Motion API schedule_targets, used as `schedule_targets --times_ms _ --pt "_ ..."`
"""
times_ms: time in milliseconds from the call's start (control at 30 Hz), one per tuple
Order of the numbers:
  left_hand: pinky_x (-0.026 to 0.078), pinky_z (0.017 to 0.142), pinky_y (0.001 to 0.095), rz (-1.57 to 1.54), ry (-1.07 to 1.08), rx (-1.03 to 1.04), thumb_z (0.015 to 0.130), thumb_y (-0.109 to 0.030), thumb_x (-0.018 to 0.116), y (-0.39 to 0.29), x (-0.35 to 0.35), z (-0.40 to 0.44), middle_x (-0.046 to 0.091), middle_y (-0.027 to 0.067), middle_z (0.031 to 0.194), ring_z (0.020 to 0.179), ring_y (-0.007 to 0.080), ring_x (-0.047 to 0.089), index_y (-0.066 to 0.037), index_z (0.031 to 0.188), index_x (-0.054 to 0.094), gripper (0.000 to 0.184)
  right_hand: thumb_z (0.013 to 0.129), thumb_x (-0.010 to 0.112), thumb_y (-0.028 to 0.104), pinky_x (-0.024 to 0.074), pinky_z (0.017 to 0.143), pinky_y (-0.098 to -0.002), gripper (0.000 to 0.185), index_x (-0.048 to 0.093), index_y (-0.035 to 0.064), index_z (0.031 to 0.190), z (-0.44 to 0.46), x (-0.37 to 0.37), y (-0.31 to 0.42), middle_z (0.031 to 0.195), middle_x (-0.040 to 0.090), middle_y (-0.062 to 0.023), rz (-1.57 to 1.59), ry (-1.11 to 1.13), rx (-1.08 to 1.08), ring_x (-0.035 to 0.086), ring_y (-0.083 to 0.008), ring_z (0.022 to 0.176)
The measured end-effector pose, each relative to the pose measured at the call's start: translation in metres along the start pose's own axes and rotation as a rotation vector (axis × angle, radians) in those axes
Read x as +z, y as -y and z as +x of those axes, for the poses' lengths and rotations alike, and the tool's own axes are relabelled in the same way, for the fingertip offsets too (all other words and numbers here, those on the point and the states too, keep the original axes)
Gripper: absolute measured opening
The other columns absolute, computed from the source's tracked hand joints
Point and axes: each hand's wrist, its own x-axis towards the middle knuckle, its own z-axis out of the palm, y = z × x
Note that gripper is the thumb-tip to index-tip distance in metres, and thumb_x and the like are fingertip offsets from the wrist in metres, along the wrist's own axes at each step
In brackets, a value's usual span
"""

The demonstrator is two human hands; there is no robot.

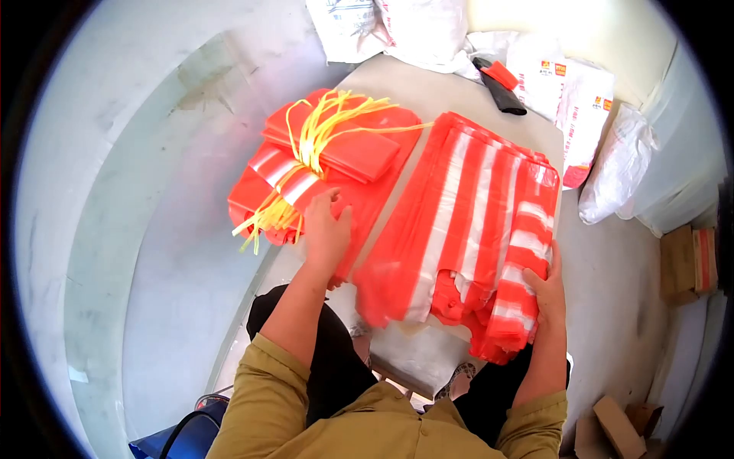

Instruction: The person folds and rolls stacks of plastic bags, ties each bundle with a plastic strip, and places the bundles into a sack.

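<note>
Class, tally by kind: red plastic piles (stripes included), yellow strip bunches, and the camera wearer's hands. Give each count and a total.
Red piles: 2 (left pile, striped right pile)
Yellow bunch: 1
Hands: 2 (left hand, right hand)
Total: 5

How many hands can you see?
2: the left hand is at the red pile with yellow strips; the right hand is at the right edge of the striped pile.

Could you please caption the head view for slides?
Right hand on red-and-white striped plastic sheets; left hand near thin yellow strips.
</note>
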Motion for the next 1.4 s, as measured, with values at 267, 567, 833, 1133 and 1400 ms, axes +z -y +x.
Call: schedule_targets --times_ms 267,567,833,1133,1400 --pt "0.04 0.11 0.0499 0.232 -0.057 0.066 0.089 -0.015 0.071 0.024 0.004 0.021 0.055 0.0211 0.142 0.128 0.0394 0.053 0.0 0.135 0.059 0.05 0.077 0.079 0.01 0.0572 0.098 -0.0426 0.102 0.024 0.0087 0.163 0.012 -0.002 -0.006 0.147 0.052 -0.0212 0.003 -0.014 -0.026 0.061 -0.0331 0.124" --pt "0.04 0.114 0.049 0.329 0.086 0.083 0.088 -0.017 0.071 0.071 0.022 0.1 0.051 0.0159 0.151 0.132 0.0424 0.047 -0.001 0.135 0.062 0.05 0.073 0.086 0.018 0.0595 0.094 -0.0435 0.109 0.025 0.0079 0.162 0.002 0.005 0.01 0.146 0.054 -0.0218 0.091 -0.027 -0.014 0.063 -0.0338 0.123" --pt "0.04 0.112 0.0446 0.425 0.162 0.09 0.09 -0.014 0.069 0.059 0.035 0.132 0.056 0.0139 0.146 0.127 0.0388 0.051 -0.004 0.133 0.065 0.045 0.078 0.084 0.014 0.0589 0.095 -0.0422 0.104 0.024 0.0077 0.162 0.005 0.007 0.01 0.146 0.053 -0.0216 0.125 0.021 -0.011 0.061 -0.0322 0.125" --pt "0.048 0.106 0.0387 -0.189 0.258 0.324 0.092 -0.003 0.065 -0.037 0.049 0.126 0.068 0.0144 0.131 0.125 0.0304 0.061 -0.006 0.13 0.07 0.038 0.081 0.076 0.009 0.0564 0.099 -0.0415 0.098 0.023 0.009 0.163 0.001 0.006 0.023 0.148 0.052 -0.0199 0.132 -0.051 -0.019 0.06 -0.0313 0.126" --pt "0.054 0.086 0.028 -0.977 1.343 -0.035 0.096 0.001 0.065 -0.184 0.058 0.007 0.071 0.0008 0.115 0.101 0.0093 0.065 -0.006 0.12 0.074 0.026 0.086 0.073 0.0 0.0478 0.107 -0.0377 0.097 0.017 0.0094 0.166 -0.005 -0.049 0.026 0.153 0.047 -0.0142 0.391 -0.181 -0.387 0.054 -0.0239 0.133"
